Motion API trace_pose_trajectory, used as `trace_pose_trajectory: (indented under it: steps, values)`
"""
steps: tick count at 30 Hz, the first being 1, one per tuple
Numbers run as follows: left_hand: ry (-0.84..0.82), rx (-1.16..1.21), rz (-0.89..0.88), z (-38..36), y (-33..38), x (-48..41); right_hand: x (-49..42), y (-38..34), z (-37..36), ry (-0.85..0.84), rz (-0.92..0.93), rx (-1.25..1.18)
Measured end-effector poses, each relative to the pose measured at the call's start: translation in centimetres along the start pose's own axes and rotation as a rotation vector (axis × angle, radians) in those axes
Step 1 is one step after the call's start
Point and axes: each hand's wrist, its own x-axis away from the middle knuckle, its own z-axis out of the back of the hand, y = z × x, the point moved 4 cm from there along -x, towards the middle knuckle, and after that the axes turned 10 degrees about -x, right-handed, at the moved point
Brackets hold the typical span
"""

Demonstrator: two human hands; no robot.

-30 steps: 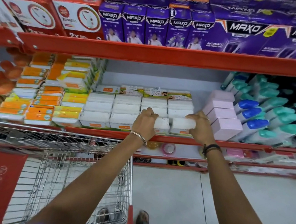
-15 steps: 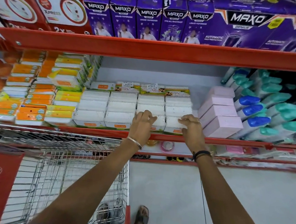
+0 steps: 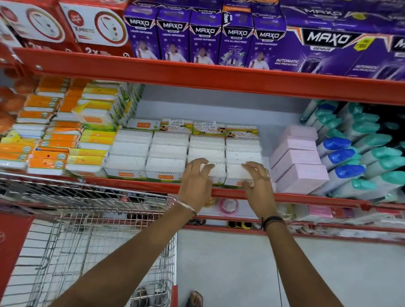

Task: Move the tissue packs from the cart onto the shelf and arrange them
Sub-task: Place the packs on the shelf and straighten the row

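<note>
- Arranging looks like the step in hand: the white packs point(image 3: 186, 156) lie in four neat columns on the shelf point(image 3: 316, 201), between orange packs and pink boxes.
- Left hand point(image 3: 197, 182) and right hand point(image 3: 259, 184) hover with fingers spread, gripping nothing, over the front packs of the two right columns.
- Next, I judge, a turn to the cart point(image 3: 92, 241), whose visible basket shows no packs.
</note>
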Motion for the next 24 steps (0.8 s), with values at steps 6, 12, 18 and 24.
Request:
trace_pose_trajectory:
  steps: [6, 12, 18, 24]
  values:
    - [0.075, 1.010, 1.001, -0.2, 1.6, 3.2, 3.2, -2.3, -2.0, 0.526, -0.528, -0.815]
    - [0.005, 1.731, 1.445, -1.0, 2.2, 1.4, 0.6, -2.7, -3.7, 0.378, -0.843, -1.716]
    - [-0.036, 1.792, 1.473, -0.1, 2.0, 0.2, 0.1, -3.7, -3.4, 0.359, -0.889, -1.811]
    - [-0.089, 1.819, 1.443, 0.3, 0.9, 1.5, 1.0, -3.7, -4.5, 0.383, -0.976, -1.815]
